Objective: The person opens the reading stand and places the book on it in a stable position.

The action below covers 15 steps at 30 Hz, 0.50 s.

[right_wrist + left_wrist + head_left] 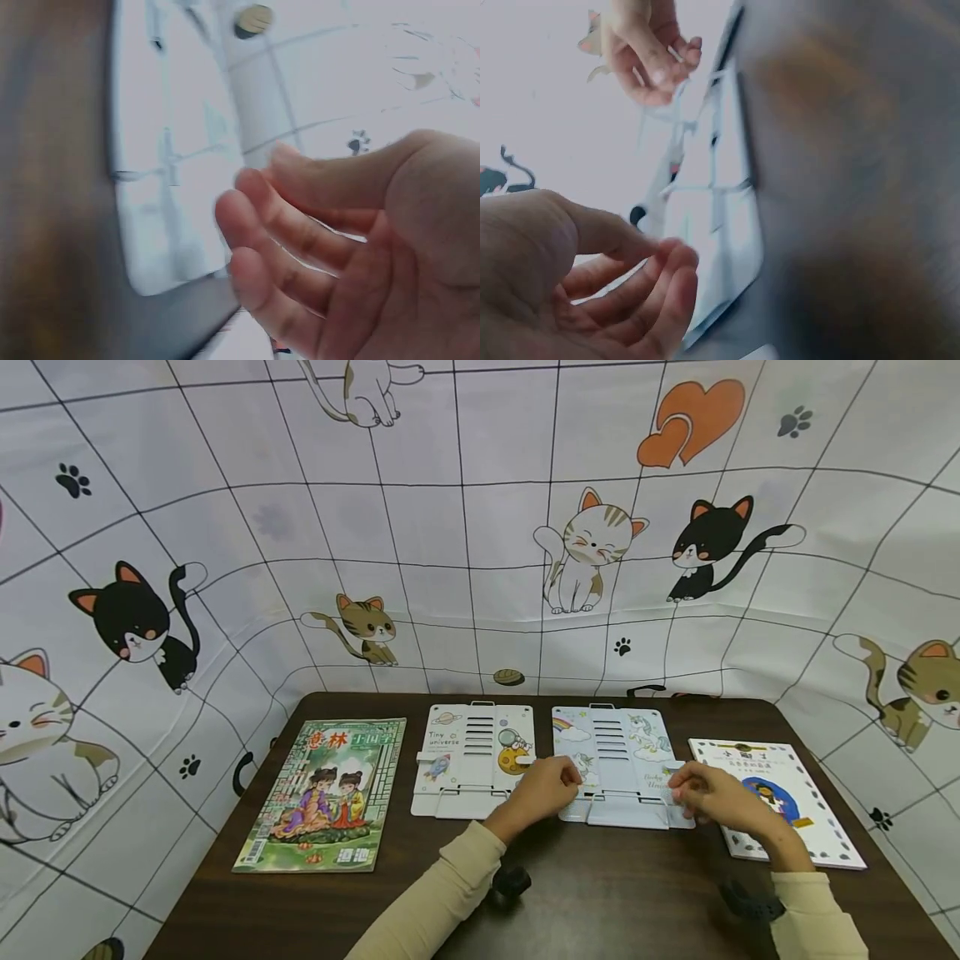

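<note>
Your left hand (pixel 536 795) and right hand (pixel 722 797) flank the unicorn book stand (pixel 613 750) on the desk (pixel 615 893), fingers (pixel 251 277) loosely curled, holding nothing.

We've got a dark brown table (pixel 600 893) with a white sheet (pixel 420 527) behind and around it, black grid lines. Prints on the sheet: black cat (pixel 150 610) at left, tabby (pixel 367 627) nearer centre, cream cat (pixel 592 539) beside a second black cat (pixel 712 543), orange hearts (pixel 708 410) above, dark paw prints (pixel 72 481) scattered. We see a green magazine (pixel 322 793) flat at table left, red title characters, two robed cartoon figures. Table right: white book (pixel 798 777), also flat, dark marks along its border, blue circle on the cover. Black strap (pixel 242 772) sticks out by the left table edge.
</note>
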Each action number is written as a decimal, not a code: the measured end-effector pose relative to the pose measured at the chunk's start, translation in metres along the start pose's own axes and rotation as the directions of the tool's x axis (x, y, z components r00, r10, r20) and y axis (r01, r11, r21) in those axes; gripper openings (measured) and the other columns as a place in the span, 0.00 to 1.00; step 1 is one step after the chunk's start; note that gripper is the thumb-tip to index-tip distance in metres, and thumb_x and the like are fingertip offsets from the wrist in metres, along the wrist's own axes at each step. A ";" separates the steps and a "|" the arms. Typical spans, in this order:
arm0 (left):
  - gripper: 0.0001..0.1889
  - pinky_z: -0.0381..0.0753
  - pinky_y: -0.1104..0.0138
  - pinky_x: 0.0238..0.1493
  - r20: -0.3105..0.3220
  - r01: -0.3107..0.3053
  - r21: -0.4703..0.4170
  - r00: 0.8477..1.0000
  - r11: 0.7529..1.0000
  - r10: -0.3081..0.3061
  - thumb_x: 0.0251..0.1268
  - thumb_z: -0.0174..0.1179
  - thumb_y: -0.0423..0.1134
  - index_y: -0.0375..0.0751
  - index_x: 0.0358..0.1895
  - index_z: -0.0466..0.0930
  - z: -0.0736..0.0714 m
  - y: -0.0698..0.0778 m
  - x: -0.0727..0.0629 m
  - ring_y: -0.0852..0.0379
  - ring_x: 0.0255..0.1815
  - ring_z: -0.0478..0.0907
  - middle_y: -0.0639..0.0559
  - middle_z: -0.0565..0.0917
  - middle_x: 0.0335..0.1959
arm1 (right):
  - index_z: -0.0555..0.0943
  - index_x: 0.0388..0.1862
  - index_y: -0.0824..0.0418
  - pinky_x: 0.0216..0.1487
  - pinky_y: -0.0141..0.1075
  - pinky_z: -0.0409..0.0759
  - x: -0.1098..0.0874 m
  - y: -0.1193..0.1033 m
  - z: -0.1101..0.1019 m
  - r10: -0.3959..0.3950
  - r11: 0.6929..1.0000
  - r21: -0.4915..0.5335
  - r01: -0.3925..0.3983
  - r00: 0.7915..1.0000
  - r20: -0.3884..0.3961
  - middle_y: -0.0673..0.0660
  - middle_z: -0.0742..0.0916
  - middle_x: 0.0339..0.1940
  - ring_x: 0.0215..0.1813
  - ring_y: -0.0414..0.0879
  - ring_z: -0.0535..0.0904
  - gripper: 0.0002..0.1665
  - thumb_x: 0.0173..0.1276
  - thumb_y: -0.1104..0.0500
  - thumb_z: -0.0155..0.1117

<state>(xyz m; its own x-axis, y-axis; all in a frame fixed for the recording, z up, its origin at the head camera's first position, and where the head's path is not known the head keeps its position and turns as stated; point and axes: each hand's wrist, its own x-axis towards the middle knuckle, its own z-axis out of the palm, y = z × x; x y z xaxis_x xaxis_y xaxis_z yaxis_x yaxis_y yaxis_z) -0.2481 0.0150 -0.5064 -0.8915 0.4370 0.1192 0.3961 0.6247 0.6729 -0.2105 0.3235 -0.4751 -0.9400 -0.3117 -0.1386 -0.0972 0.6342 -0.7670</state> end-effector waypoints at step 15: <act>0.22 0.84 0.55 0.50 -0.036 0.259 -0.055 0.965 0.964 -0.261 0.75 0.57 0.35 0.23 0.65 0.76 -0.024 0.008 0.032 0.46 0.45 0.81 0.32 0.85 0.56 | 0.65 0.71 0.82 0.59 0.65 0.80 0.053 0.008 -0.011 0.172 0.965 -0.168 -0.202 0.970 -0.174 0.85 0.73 0.68 0.66 0.79 0.74 0.36 0.87 0.49 0.52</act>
<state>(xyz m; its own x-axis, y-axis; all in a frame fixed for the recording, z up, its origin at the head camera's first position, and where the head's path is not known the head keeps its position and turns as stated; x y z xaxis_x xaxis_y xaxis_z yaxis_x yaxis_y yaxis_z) -0.2782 0.0183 -0.4793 -0.9714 0.2347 -0.0345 0.1388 0.6803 0.7196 -0.2644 0.3199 -0.4812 -0.9851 -0.0697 -0.1573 0.0408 0.7938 -0.6068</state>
